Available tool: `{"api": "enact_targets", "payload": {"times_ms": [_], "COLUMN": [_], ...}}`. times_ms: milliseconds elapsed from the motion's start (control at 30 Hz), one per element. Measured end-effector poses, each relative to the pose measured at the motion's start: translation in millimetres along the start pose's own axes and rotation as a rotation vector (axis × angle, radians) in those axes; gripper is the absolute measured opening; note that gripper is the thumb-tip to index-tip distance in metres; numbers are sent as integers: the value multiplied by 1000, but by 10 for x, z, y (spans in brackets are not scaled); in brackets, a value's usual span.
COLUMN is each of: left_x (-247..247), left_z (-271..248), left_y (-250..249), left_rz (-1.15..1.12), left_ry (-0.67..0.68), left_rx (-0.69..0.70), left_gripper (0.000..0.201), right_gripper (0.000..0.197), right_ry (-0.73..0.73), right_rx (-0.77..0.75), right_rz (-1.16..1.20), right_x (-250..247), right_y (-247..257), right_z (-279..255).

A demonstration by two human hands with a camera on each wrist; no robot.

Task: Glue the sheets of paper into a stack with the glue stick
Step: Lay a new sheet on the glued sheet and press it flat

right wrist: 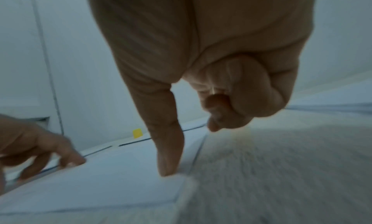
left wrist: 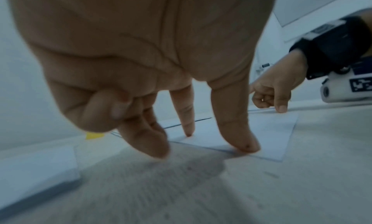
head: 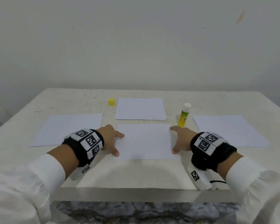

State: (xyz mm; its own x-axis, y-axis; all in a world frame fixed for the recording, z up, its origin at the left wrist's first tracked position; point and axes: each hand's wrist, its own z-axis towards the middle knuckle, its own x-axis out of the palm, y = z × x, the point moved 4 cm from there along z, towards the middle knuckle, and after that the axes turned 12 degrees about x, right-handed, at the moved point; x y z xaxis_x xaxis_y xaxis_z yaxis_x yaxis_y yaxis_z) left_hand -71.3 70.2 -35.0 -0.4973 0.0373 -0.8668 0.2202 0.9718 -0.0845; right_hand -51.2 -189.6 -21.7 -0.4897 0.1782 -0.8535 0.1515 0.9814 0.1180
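A white sheet lies at the table's near centre. My left hand touches its left edge with straight thumb and forefinger, and their fingertips press down on it. My right hand touches the right edge; its thumb presses the near corner while the outer fingers curl, holding nothing. Three more sheets lie flat: left, far centre and right. The uncapped yellow glue stick stands upright just beyond my right hand. Its yellow cap sits at the far left of centre.
The pale table ends at a front edge close to my wrists, with patterned floor below. A plain wall rises right behind the table's far edge. Both wrists carry black bands with marker tags.
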Motion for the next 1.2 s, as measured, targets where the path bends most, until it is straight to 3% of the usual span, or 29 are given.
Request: {"api": "enact_targets", "payload": {"times_ms": [233, 400, 533, 733, 1000, 1200], "left_x": [-37, -37, -14, -54, -120, -178], "left_z": [84, 96, 111, 121, 485, 706], "left_y": [-9, -17, -2, -20, -798, -1292], "left_rz": [216, 247, 254, 274, 179, 187], "left_ry": [123, 124, 139, 152, 10, -4], "left_rx": [36, 54, 59, 81, 135, 319], "left_gripper": [98, 99, 99, 102, 124, 130], "right_gripper": [80, 97, 117, 113, 118, 110], "right_ry": [-13, -6, 17, 41, 16, -26], "right_rx": [-230, -332, -277, -124, -114, -129], "right_rz": [-434, -461, -479, -446, -448, -396], "right_x": [131, 345, 222, -48, -4, -8], "right_y": [878, 1325, 972, 227, 247, 244], "right_z": [-24, 41, 128, 184, 269, 267]}}
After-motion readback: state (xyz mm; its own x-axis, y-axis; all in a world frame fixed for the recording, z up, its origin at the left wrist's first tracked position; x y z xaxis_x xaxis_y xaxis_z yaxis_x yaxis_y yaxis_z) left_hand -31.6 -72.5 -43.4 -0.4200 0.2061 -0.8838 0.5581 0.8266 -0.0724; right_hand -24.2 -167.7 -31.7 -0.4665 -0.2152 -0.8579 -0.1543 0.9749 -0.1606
